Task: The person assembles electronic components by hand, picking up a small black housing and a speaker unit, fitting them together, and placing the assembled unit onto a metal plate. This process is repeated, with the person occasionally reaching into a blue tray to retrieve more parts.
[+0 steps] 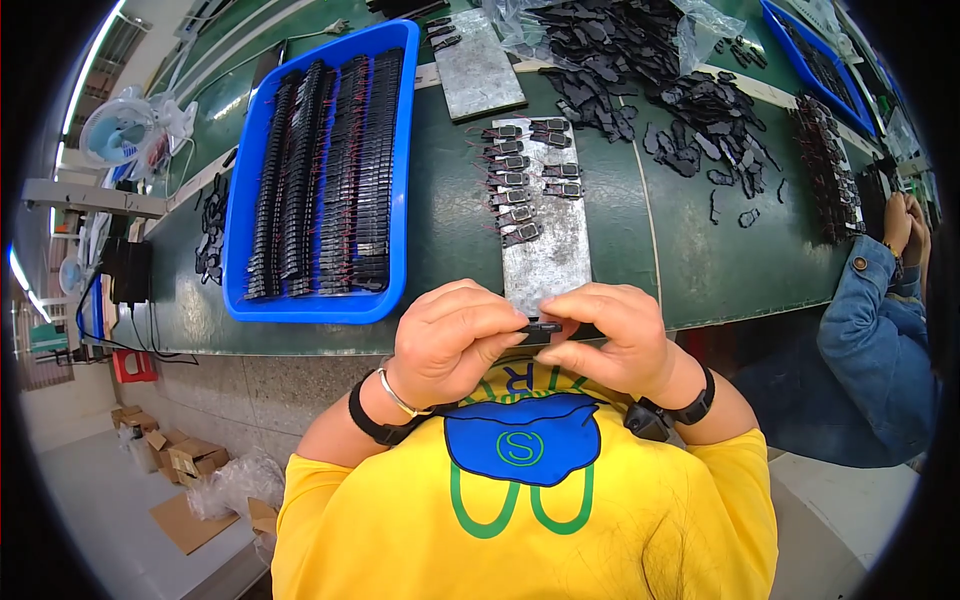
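Observation:
Close to my chest, at the table's near edge, a small, thin black plastic part (543, 328) is held nearly level and seen edge-on. My left hand (452, 335) pinches its left end between thumb and forefinger. At the other end my right hand (612, 335) has its fingers curled against the part, the thumb lower and apart from the forefinger. Just beyond both hands lies a grey metal plate (545, 265). Two columns of small black speaker-like modules (513, 180) with thin red wires rest on its far half.
Left stands a blue tray (413, 170) packed with rows of black modules. A second metal plate (478, 75) lies farther back. Loose black pieces (690, 110) heap at the back right. A co-worker's denim sleeve (870, 325) is at the right, beside another loaded plate (828, 170).

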The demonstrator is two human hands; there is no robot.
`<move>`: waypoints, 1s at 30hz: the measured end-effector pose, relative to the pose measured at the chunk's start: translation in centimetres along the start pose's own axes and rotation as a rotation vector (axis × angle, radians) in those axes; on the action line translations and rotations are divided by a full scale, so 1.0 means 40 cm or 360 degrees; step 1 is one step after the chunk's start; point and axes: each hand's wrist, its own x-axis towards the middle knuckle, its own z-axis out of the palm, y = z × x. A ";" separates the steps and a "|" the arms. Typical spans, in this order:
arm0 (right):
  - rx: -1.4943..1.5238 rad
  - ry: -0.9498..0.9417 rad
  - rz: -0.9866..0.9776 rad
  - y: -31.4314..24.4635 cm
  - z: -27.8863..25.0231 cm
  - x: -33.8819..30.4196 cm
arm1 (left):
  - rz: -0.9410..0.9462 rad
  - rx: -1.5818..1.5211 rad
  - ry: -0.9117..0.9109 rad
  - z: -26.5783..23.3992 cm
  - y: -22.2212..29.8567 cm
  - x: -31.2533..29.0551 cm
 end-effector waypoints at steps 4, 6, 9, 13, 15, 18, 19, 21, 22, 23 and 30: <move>-0.0069 -0.0036 -0.0045 0.001 0.000 0.001 | -0.0007 -0.0034 0.0046 0.006 -0.008 -0.009; -0.0062 -0.0031 -0.0012 -0.001 0.000 0.004 | -0.0008 -0.0060 0.0079 0.008 -0.015 -0.015; -0.0111 -0.0026 -0.0097 0.007 0.003 0.005 | -0.0067 -0.0145 0.0039 0.006 -0.017 -0.017; -0.0259 -0.0013 -0.0238 0.010 0.008 0.012 | -0.0195 -0.0038 -0.0022 -0.014 0.014 0.005; -0.0279 -0.0022 -0.0321 0.008 0.015 0.019 | -0.0263 0.0084 -0.0023 -0.025 0.024 0.013; -0.0408 -0.0076 -0.0417 -0.009 0.012 0.023 | 0.0046 0.0371 -0.0070 -0.032 0.035 0.021; -0.0436 -0.0098 -0.0403 -0.015 0.011 0.024 | 0.0095 0.0420 -0.0102 -0.035 0.042 0.021; -0.0440 -0.0129 -0.0416 -0.017 0.015 0.026 | 0.0201 0.0492 -0.0174 -0.046 0.049 0.018; -0.0397 -0.0166 -0.0414 -0.018 0.019 0.026 | 0.0190 0.0528 -0.0166 -0.061 0.056 0.011; -0.0362 -0.0201 -0.0406 -0.018 0.019 0.026 | 0.0186 0.0548 -0.0178 -0.072 0.064 0.005; -0.0444 -0.0055 -0.0352 -0.014 -0.011 0.028 | -0.0198 0.1148 0.0048 -0.296 0.047 -0.074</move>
